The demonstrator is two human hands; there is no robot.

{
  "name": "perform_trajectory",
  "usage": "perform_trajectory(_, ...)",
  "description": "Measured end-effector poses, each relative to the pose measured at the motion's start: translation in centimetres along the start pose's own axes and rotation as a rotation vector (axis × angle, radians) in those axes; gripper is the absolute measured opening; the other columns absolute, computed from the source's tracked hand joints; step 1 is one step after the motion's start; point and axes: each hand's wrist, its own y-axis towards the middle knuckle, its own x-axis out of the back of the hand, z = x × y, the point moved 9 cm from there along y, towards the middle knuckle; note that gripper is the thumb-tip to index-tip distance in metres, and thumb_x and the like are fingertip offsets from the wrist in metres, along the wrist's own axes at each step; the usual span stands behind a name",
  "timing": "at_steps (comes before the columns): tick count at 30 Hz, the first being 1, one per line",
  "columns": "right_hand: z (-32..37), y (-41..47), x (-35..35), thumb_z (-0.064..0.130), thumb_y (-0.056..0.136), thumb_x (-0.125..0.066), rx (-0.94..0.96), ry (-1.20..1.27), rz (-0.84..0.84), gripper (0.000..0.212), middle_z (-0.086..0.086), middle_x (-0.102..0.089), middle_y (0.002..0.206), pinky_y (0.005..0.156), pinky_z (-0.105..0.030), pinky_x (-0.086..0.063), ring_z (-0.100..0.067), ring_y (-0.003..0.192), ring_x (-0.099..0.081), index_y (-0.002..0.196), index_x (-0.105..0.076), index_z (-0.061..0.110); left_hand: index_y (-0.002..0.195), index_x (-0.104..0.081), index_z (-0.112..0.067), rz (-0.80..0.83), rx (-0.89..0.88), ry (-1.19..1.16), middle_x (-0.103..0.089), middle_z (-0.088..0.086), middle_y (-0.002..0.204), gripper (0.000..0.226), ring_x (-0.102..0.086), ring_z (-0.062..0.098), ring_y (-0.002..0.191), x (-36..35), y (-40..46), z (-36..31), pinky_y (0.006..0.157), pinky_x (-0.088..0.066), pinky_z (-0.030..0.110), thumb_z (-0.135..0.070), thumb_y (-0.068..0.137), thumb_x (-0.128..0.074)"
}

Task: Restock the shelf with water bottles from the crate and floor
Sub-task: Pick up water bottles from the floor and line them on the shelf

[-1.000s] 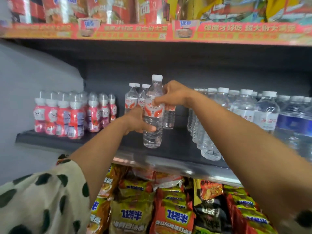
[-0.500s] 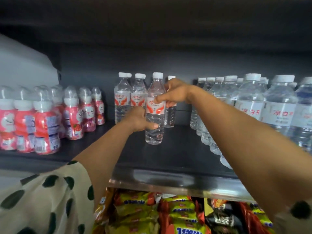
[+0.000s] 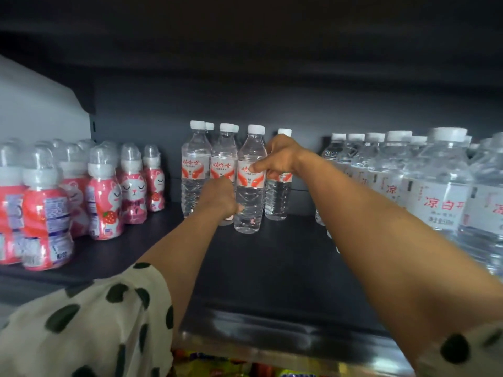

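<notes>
Both bare forearms stretch forward and converge. The left hand (image 3: 219,195) is lower, seen from the back, its fingers curled round the lower body of a water bottle (image 3: 249,191). The right hand (image 3: 277,156) is higher, wrist bent, thumb and fingers pinching the same bottle's upper part. Spotted sleeves (image 3: 89,330) cover both upper arms.

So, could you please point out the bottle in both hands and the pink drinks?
bottle (image 3: 251,180): head view, on its red and white label.
pink drinks (image 3: 104,210): head view, on one bottle's body.
</notes>
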Motion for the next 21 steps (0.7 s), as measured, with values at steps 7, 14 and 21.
perform_trajectory(7, -0.5, 1.4, -0.1, 0.017, 0.072, -0.082, -0.013, -0.043, -0.031, 0.026, -0.009, -0.071, 0.088, 0.073, -0.033, -0.06, -0.021, 0.074, -0.071, 0.087, -0.064, 0.007, 0.094, -0.067, -0.004, -0.051, 0.009, 0.037, -0.07, 0.011, 0.092, 0.027, -0.068, 0.026, 0.089, -0.7, 1.7, 0.2, 0.085, -0.055, 0.04, -0.02, 0.076, -0.08)
perform_trajectory(14, -0.4, 1.8, 0.1, 0.017, 0.076, -0.079, -0.011, -0.114, -0.022, 0.027, -0.005, -0.066, 0.083, 0.058, -0.024, -0.055, -0.015, 0.065, -0.066, 0.093, -0.061, 0.007, 0.092, -0.065, -0.004, -0.09, -0.017, 0.036, -0.068, 0.011, 0.095, 0.023, -0.065, 0.027, 0.093, -0.8, 2.2, 0.0, 0.083, -0.053, 0.036, -0.016, 0.077, -0.078)
perform_trajectory(21, 0.1, 1.3, -0.5, 0.02, 0.07, -0.084, -0.039, -0.139, 0.051, 0.048, -0.008, -0.068, 0.1, 0.073, -0.033, -0.059, -0.022, 0.078, -0.07, 0.108, -0.06, 0.003, 0.089, -0.062, -0.007, -0.086, -0.036, 0.054, -0.066, 0.01, 0.092, 0.021, -0.065, 0.026, 0.092, -0.8, 2.1, -0.1, 0.077, -0.051, 0.035, -0.016, 0.079, -0.077)
